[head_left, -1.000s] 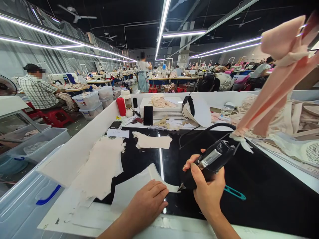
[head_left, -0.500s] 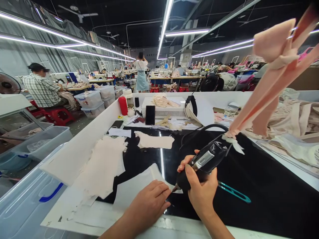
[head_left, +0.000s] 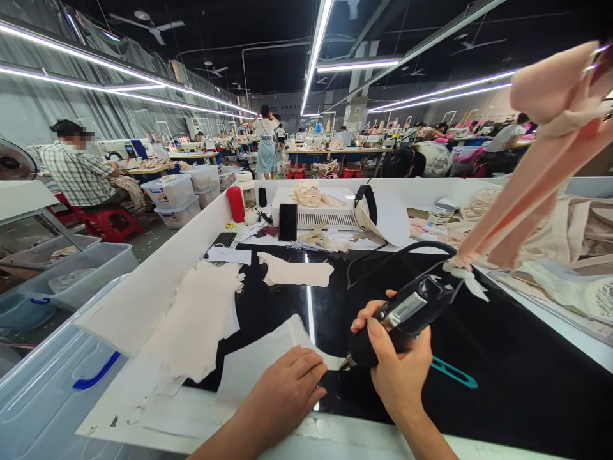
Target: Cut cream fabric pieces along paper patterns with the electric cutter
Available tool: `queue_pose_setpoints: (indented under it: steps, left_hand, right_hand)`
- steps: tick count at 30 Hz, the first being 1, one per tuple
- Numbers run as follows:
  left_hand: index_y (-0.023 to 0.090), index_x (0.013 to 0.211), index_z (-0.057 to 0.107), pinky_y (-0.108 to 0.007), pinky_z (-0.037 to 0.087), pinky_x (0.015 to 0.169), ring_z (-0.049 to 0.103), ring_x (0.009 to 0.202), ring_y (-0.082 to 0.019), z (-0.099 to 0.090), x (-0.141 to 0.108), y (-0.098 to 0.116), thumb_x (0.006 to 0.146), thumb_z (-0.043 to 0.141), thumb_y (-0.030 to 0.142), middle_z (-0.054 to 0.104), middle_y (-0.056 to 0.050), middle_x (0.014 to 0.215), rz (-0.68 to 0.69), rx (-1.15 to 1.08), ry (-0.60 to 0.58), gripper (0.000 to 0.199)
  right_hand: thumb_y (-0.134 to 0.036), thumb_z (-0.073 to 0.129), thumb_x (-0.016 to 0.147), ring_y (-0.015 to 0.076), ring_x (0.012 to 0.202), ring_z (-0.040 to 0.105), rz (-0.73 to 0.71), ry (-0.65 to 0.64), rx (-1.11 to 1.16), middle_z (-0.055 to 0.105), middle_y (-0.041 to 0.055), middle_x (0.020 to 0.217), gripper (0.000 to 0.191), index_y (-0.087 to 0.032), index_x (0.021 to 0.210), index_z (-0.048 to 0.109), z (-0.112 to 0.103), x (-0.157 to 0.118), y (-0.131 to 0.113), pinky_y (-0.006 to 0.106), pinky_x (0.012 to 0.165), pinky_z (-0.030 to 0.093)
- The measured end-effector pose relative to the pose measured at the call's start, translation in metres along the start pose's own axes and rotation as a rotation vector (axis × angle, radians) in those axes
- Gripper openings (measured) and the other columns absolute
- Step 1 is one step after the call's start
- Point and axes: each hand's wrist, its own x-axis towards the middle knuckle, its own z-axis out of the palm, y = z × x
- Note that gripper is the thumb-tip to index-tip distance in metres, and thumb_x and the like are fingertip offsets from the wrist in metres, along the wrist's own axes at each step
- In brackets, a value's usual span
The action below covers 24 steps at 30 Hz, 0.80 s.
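Observation:
My left hand (head_left: 287, 390) lies flat, fingers together, on the lower right part of a thin white sheet (head_left: 258, 358), which looks like fabric or paper. My right hand (head_left: 400, 377) is wrapped round a black corded handheld power tool (head_left: 366, 348) with a metal tip. That tip points down at the sheet's right end, a little right of my left fingertips. A knotted pink fabric strip (head_left: 520, 198) runs up from the tool's rear end. Under all this is a glossy black work surface (head_left: 502, 364). A teal slotted strip (head_left: 454, 372) lies right of my right hand.
Cream fabric pieces (head_left: 196, 326) are piled at the left, with a smaller piece (head_left: 297, 273) behind. Farther back stand a phone (head_left: 288, 222), a white box (head_left: 311, 214) and a visor (head_left: 383, 220). Cream bands (head_left: 569, 230) lie heaped at the right. Several people sit or stand beyond.
My right hand and the power tool have shifted right, taking the tip away from my left fingertips. The pink strip has swung right too. My left hand stays on the white sheet.

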Motion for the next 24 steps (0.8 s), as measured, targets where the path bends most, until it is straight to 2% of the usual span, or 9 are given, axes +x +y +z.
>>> queue_pose_setpoints:
  steps: [7,14,19,24]
  left_hand:
    - [0.013,0.125,0.061,-0.038,0.058,0.107,0.067,0.113,-0.023,-0.002,0.0,0.0,0.109,0.049,0.022,0.07,-0.011,0.119,0.011,0.003,0.012,0.022]
    - [0.014,0.128,0.062,-0.041,0.056,0.111,0.068,0.116,-0.023,-0.001,-0.003,-0.001,0.108,0.051,0.023,0.071,-0.011,0.122,-0.02,-0.03,0.006,0.024]
    - [0.02,0.133,0.063,-0.041,0.054,0.114,0.065,0.125,-0.022,-0.019,-0.007,-0.014,0.11,0.046,0.022,0.069,-0.009,0.132,-0.101,-0.07,0.03,0.029]
    - [0.02,0.124,0.067,-0.036,0.06,0.104,0.07,0.115,-0.02,-0.033,-0.017,-0.029,0.107,0.047,0.018,0.071,-0.006,0.125,-0.147,-0.021,-0.023,0.026]
  right_hand:
    - [-0.031,0.082,0.088,0.0158,0.067,0.064,0.003,0.027,0.0,0.067,-0.0016,0.089,0.046,-0.029,0.127,0.057,0.0,0.0,0.0,0.034,0.068,0.054]
    - [-0.03,0.078,0.093,0.0148,0.067,0.064,-0.025,-0.012,-0.044,0.067,-0.0026,0.09,0.036,-0.03,0.123,0.058,0.001,0.0,0.001,0.032,0.068,0.054]
    - [-0.03,0.08,0.09,0.0151,0.067,0.064,-0.05,-0.022,-0.058,0.068,-0.003,0.088,0.038,-0.029,0.121,0.058,-0.003,0.008,0.003,0.032,0.067,0.055]
    - [-0.032,0.081,0.088,0.0149,0.063,0.063,-0.064,-0.01,-0.088,0.068,-0.0035,0.085,0.028,-0.026,0.103,0.059,-0.006,0.029,0.011,0.032,0.065,0.054]
